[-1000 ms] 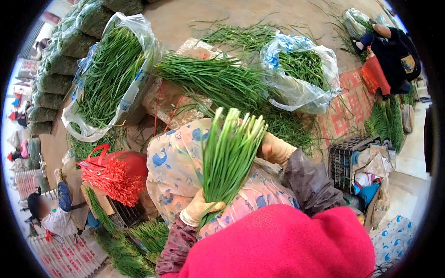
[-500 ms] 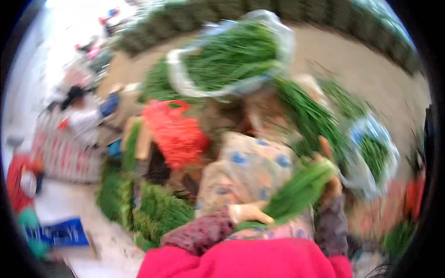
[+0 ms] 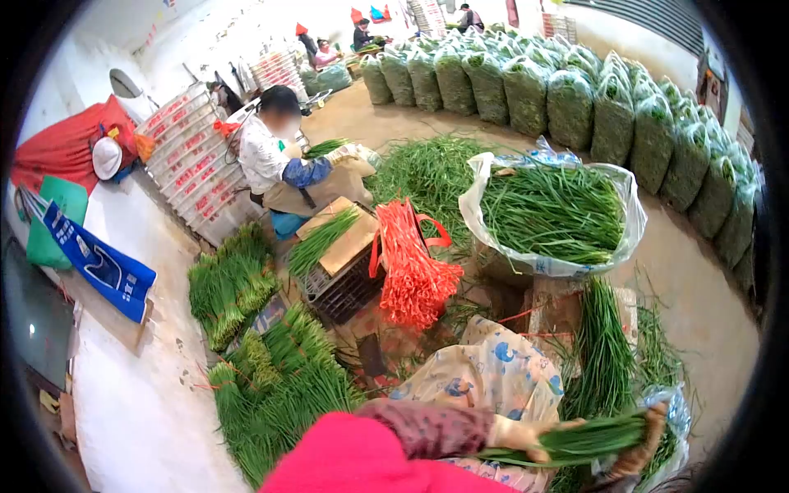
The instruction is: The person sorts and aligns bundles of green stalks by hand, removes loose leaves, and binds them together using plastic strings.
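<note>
A bunch of green chives (image 3: 593, 441) lies nearly level across my lap at the lower right. My left hand (image 3: 523, 435), in a pale glove, is closed around its left part. My right hand (image 3: 645, 445) grips the other end of the bunch, its fingers bent round the stems. Under the chives a patterned apron (image 3: 485, 374) covers my knees. Just beyond, a pile of long loose chives (image 3: 606, 353) rests beside a wooden board. A clear plastic bag (image 3: 679, 415) sits next to my right hand, partly hidden by it.
A big plastic bag (image 3: 637, 226) full of chives stands ahead. Red ties (image 3: 415, 271) hang over a black crate (image 3: 341, 287). Tied bundles (image 3: 288, 394) lie at left. A co-worker (image 3: 267, 152) sits beyond, near stacked crates (image 3: 185, 156). Packed bags (image 3: 567, 111) line the back.
My view has turned left and up, so the scene sits further right and more of the room shows. The chives have swung from slanted to nearly level, still in my hands.
</note>
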{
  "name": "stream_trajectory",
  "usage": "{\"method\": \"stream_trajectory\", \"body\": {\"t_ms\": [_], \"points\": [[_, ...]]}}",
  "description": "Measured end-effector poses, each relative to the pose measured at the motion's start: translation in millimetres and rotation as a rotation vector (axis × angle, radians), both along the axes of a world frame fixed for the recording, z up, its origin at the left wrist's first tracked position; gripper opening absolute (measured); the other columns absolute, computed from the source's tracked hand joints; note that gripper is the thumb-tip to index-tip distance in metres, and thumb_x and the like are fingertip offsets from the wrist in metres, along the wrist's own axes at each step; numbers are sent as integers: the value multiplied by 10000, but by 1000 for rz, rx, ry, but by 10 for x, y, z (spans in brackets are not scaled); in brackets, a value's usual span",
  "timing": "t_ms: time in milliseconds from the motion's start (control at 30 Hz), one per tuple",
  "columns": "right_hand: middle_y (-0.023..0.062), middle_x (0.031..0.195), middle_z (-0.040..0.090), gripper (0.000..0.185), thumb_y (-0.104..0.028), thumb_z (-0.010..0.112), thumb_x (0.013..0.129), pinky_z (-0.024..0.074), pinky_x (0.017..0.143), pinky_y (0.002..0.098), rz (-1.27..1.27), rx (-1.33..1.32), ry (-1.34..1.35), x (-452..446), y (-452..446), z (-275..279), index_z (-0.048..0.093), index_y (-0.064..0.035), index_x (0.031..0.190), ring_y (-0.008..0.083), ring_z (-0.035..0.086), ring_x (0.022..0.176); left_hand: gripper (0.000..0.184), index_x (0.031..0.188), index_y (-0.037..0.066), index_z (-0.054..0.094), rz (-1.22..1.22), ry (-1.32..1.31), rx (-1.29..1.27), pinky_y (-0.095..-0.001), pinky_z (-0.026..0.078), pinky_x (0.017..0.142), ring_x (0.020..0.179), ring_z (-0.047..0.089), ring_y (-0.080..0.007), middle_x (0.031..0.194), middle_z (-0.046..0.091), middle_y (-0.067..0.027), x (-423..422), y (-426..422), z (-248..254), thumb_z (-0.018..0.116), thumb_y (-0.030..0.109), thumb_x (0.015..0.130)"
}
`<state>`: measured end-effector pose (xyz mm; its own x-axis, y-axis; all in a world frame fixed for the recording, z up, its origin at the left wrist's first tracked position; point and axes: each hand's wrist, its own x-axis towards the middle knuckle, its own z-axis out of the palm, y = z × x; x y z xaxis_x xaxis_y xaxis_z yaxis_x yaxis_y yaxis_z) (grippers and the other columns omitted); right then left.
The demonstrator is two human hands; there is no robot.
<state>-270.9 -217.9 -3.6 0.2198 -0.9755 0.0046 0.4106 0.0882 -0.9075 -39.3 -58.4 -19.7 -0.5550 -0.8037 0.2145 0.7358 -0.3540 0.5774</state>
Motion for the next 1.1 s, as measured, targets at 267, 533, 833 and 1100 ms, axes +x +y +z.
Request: {"method": "stream_trajectory", "body": {"t_ms": [267, 533, 833, 1100], "points": [[25, 883, 570, 354, -226, 640, 832, 479, 688, 274, -81, -3, 1519, -1606, -216, 997, 547, -68, 1134, 144, 552, 757, 822, 1352, 115, 306, -366, -1417, -946, -355, 376, 952, 1158, 437, -235, 1278, 445, -143, -928, -541, 457, 769, 371, 722], [78, 861, 585, 460, -164, 704, 779, 497, 645, 303, 235, -74, 1156, -955, 193, 1502, 509, -23, 1172, 182, 586, 730, 587, 1105, 8, 625, -348, -1527, -1133, -415, 518, 782, 959, 625, -372, 991, 640, -249, -728, -1099, 655, 780, 379, 678], [99, 852, 585, 572, -123, 753, 742, 500, 629, 303, 411, -155, 211, 493, 98, 1585, 462, 34, 1208, 203, 591, 729, 1023, 1432, 65, 260, 134, 66, -309, -280, 397, 925, 1061, 440, -96, 1237, 465, 2, -545, -1093, 932, 845, 369, 650], [186, 1016, 632, 285, -31, 610, 753, 481, 832, 334, 487, -1185, 862, 1356, 175, 1855, 622, 8, 1035, 301, 619, 942, 762, 1385, 91, 355, 146, 135, 149, -322, 395, 979, 1126, 496, -155, 1250, 518, -22, -71, -734, 696, 755, 273, 763]]}}
